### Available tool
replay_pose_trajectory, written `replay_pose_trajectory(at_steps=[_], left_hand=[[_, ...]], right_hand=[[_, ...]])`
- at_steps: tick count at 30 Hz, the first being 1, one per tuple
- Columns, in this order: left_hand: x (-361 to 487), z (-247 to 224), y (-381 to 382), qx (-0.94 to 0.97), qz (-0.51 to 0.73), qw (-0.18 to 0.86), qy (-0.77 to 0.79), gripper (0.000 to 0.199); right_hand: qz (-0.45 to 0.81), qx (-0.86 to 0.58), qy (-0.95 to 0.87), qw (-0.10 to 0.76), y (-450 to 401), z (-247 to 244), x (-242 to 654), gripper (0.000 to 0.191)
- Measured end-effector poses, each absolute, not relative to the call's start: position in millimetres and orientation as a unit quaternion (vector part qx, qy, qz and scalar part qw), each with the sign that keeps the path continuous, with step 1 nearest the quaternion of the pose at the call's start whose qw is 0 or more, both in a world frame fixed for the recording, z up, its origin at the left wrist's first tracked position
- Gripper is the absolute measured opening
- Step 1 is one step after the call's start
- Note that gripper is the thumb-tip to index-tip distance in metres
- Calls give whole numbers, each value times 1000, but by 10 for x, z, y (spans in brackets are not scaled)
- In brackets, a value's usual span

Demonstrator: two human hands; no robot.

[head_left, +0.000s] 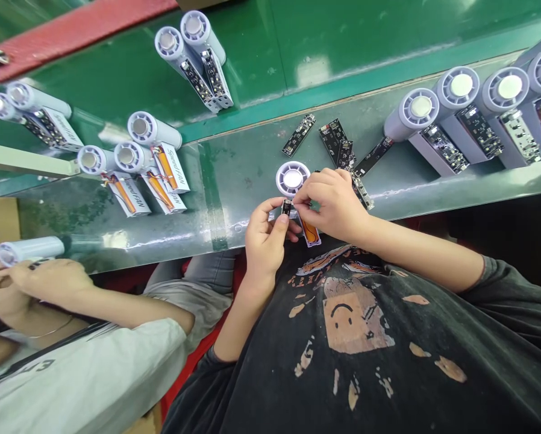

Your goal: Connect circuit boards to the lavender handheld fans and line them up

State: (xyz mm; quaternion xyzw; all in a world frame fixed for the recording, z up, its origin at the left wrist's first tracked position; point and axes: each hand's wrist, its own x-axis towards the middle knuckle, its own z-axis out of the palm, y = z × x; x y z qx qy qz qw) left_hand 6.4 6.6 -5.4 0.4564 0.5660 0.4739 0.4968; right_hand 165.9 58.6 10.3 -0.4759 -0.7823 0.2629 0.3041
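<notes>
Between the thumb and fingers of my left hand (267,232) is a small black circuit board (287,207). My right hand (331,202) pinches close beside the board's end; what its fingertips hold is too small to make out. Below both hands a handheld fan (293,177) rests at the bench edge, its round head pointing away from me. Its open handle (311,234) shows an orange battery inside and sticks out towards my shirt. Loose circuit boards (336,140) lie just past my right hand.
Several lilac fans with boards fitted (460,108) stand along the right. More fans (139,158) with orange batteries showing stand at left, and others (193,57) lie behind. A co-worker (71,337) sits at left, handling a fan (31,248). The green bench (225,181) ends in front of me.
</notes>
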Motion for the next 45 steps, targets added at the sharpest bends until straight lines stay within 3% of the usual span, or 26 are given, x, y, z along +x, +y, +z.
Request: replay_pose_trajectory(at_steps=[23,30,36,40,45], left_hand=[[113,-163,17,587,492,386,514,20],[39,-229,29,519,514,441,521,25],[22,-252,-3,520,495,457,525,23],[30,-156,-5,598,438,399,540,15],[33,-56,25,678,398,296,542,19]], right_hand=[[276,-460,-795,282,616,54,1676,18],[305,-332,-817,358,801,80,1992,15],[347,-217,-852,325,781,-66,2132,15],[366,-246,-828,345,725,-70,2024,13],[371,-273,-827,323,711,-3,1906,14]])
